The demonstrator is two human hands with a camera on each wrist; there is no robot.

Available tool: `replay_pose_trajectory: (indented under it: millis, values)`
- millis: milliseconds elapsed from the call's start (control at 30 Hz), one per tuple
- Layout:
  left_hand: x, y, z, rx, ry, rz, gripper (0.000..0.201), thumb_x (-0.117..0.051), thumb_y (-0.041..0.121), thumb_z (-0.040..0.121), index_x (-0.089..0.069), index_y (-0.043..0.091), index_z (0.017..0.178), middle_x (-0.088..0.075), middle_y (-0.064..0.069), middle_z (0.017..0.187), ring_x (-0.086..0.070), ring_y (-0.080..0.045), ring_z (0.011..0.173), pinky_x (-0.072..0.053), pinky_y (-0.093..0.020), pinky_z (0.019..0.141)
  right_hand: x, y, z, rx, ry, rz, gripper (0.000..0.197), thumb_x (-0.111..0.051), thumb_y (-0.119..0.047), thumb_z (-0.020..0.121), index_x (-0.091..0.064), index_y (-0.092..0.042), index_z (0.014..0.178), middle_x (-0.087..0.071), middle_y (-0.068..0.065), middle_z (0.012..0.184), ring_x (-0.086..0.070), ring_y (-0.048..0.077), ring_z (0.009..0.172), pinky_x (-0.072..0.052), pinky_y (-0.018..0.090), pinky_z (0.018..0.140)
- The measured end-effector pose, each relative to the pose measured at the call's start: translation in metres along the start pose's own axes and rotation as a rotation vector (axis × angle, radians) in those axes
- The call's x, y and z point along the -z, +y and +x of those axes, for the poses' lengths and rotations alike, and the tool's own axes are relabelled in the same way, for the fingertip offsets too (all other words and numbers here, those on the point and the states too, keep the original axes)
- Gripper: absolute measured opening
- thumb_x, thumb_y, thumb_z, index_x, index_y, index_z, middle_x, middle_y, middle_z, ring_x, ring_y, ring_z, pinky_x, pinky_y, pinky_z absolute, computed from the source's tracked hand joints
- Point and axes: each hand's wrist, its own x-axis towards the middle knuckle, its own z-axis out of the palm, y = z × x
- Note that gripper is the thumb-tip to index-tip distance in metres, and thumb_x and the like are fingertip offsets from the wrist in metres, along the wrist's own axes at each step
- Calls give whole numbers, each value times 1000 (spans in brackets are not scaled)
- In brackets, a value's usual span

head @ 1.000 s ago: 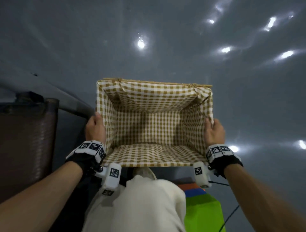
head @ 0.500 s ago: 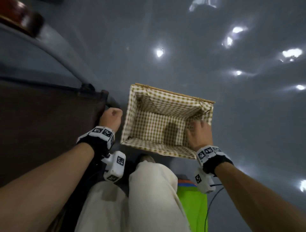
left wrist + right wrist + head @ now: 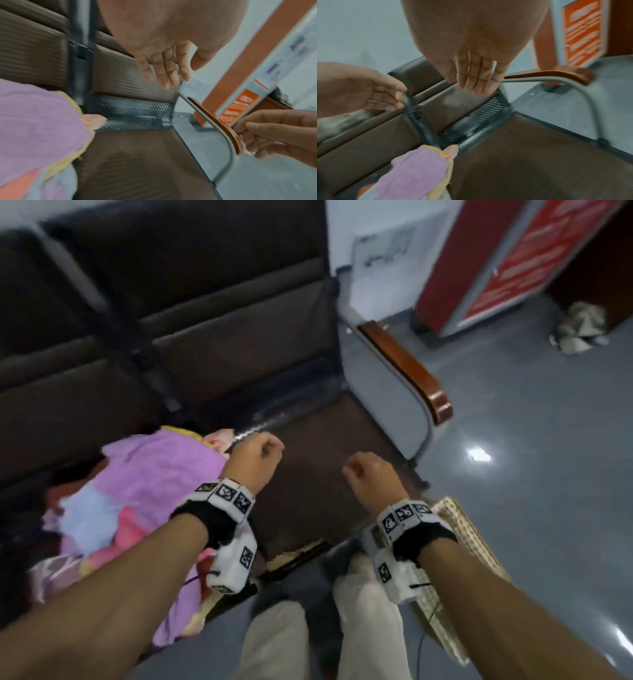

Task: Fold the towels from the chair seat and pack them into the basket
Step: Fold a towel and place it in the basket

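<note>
A heap of towels point(image 3: 144, 494), purple on top with blue, pink and yellow ones below, lies on the left brown chair seat. It also shows in the left wrist view as towels point(image 3: 34, 121) and in the right wrist view as towels point(image 3: 418, 170). My left hand point(image 3: 263, 453) hovers just right of the heap, fingers point(image 3: 164, 67) loosely curled and holding nothing. My right hand point(image 3: 363, 474) hangs over the bare right seat point(image 3: 308, 491), fingers point(image 3: 479, 78) relaxed and empty. The gingham-lined basket point(image 3: 469, 539) stands on the floor at the lower right, partly hidden by my right forearm.
A grey armrest with a wooden top point(image 3: 404, 371) bounds the seat on the right. Brown padded backrests point(image 3: 205, 302) rise behind. A red sign stand point(image 3: 496, 251) and a crumpled cloth point(image 3: 579, 326) are on the grey floor far right. My legs point(image 3: 274, 642) are below.
Both hands let go of the basket and lifted over the chair seat. The view swung from the basket on the floor up to the chair and the towels.
</note>
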Motion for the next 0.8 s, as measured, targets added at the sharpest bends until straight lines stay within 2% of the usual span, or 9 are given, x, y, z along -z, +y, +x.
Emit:
replay_pose_trajectory:
  millis: [100,200,300,400,467,533,667,733,800]
  values:
    - [56,-34,-27,148,150,-44,13,-58,10,85,-65,21,82,-67,0,93,-61,-18,87,-45,-27,85,-13,-60,20,185,-144,-44,14,-57,-24,91,-65,-13,95,-58,2,91,-60,23,87,-43,29,76]
    - [81,-69,-59,295,258,-99,13,-56,3,84,-66,11,87,-68,-10,97,-62,-25,92,-47,-34,90,-38,-99,38,313,-292,-66,15,-57,-22,91,-65,-12,96,-60,5,95,-60,24,89,-48,35,80]
    - [78,-101,-95,468,319,-162,13,-55,0,85,-65,5,90,-66,-15,99,-61,-27,94,-46,-35,90,-72,-120,45,438,-433,-94,14,-57,-20,91,-65,-9,97,-62,9,98,-60,26,92,-48,39,83]
    - [60,-141,-121,551,400,-184,12,-56,-1,84,-66,5,88,-67,-15,96,-60,-23,89,-46,-29,85,-117,-121,48,576,-568,-159,14,-55,-20,92,-64,-9,95,-61,9,96,-59,27,91,-47,39,81]
    - [43,-174,-127,567,445,-170,13,-57,0,84,-66,8,88,-67,-12,96,-61,-25,92,-44,-26,84,-154,-112,51,657,-625,-229,13,-53,-22,92,-62,-14,96,-59,4,96,-58,25,92,-47,37,79]
    - [20,-212,-125,573,473,-156,13,-58,1,83,-66,9,90,-66,-12,99,-61,-27,94,-45,-29,87,-195,-101,56,705,-659,-255,14,-52,-20,91,-62,-17,100,-59,1,102,-57,22,97,-48,37,83]
    - [-24,-286,-113,487,450,-48,34,-68,8,78,-62,6,112,-56,-14,108,-56,-28,103,-42,-31,94,-279,-82,81,762,-663,-265,23,-52,-16,91,-57,-18,113,-56,2,112,-52,21,109,-45,39,92]
    - [-41,-317,-106,422,434,124,48,-72,18,77,-58,7,121,-53,-15,115,-50,-30,111,-39,-36,98,-316,-73,95,802,-630,-276,32,-54,-15,89,-54,-16,121,-51,5,120,-47,23,117,-42,40,97]
    - [-55,-338,-97,340,455,329,53,-69,29,77,-57,9,125,-53,-16,117,-49,-34,111,-39,-43,94,-351,-63,105,863,-577,-285,42,-57,-14,87,-50,-13,128,-47,10,125,-43,25,122,-38,40,100]
